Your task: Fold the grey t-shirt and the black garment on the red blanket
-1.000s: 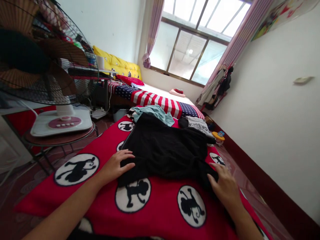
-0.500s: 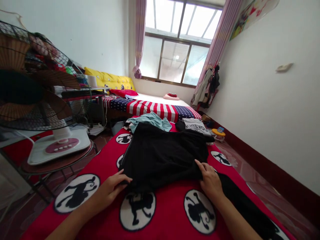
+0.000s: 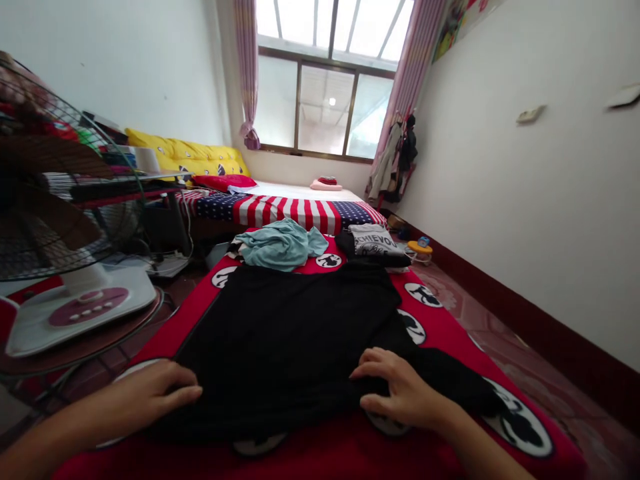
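A black garment [image 3: 290,333] lies spread on a red cloth [image 3: 195,327] with round white-and-black animal prints. One black sleeve [image 3: 455,380] reaches out to the right. My left hand [image 3: 155,393] is at the garment's left near corner, with thumb and fingers apart and nothing seen between them. Over the near right part of the garment is my right hand [image 3: 395,387], its fingers curved and spread apart. Beyond the garment, a crumpled light-blue cloth [image 3: 283,245] is on the left and a folded grey shirt with lettering [image 3: 375,241] on the right.
At the left, a fan [image 3: 85,300] stands on a round stool. A bed [image 3: 300,210] with a striped and starred cover is under the window. Clothes [image 3: 395,160] hang by the right curtain. A yellow stool [image 3: 420,248] is on the floor at right.
The black garment has come nearer and lies flatter and wider. My left hand has moved left and down and has opened. My right hand has moved slightly left and down. The view has shifted right.
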The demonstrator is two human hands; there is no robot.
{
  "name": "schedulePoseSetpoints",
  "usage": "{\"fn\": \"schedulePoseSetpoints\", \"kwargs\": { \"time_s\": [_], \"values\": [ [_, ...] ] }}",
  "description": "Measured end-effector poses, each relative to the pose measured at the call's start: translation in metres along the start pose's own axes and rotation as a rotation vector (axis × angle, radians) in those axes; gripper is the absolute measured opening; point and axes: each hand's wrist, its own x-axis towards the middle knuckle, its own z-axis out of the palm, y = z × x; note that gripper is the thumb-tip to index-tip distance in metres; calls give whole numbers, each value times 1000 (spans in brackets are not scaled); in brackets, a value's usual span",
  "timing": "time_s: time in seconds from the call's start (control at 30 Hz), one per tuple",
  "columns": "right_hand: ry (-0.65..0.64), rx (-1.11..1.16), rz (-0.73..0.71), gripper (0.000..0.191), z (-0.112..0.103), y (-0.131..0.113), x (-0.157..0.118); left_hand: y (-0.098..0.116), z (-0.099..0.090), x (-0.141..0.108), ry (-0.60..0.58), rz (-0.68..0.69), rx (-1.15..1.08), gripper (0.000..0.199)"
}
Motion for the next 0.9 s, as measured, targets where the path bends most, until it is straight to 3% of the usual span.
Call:
{"fn": "schedulePoseSetpoints", "kwargs": {
  "time_s": [0.07, 0.13, 0.2, 0.23, 0.37, 0.5, 0.57, 0.73, 0.9],
  "values": [
    [43, 128, 63, 18, -9, 8, 2, -1, 2, 7, -122, -75, 37, 39],
    [226, 152, 164, 24, -22, 30, 6, 2, 2, 20, -249, -89, 11, 44],
    [470, 12, 314, 23, -33, 62, 11, 9, 2, 38, -251, -27, -14, 47],
    [545, -90, 400, 20, -37, 80, 15, 12, 3, 49, -197, 20, -14, 47],
    [465, -317, 627, 24, -38, 133, 31, 17, 15, 99, 82, 202, 8, 40],
    [440, -387, 649, 28, -21, 142, 47, 16, 27, 144, 130, 316, 67, 35],
    [447, -430, 660, 33, -13, 139, 51, 16, 28, 165, 188, 244, 177, 40],
    [474, -537, 670, 30, -4, 139, 51, 10, 19, 206, 393, -78, 339, 53],
    [495, -591, 640, 22, -2, 143, 51, 1, 24, 226, 478, -221, 337, 38]
  ]
}}
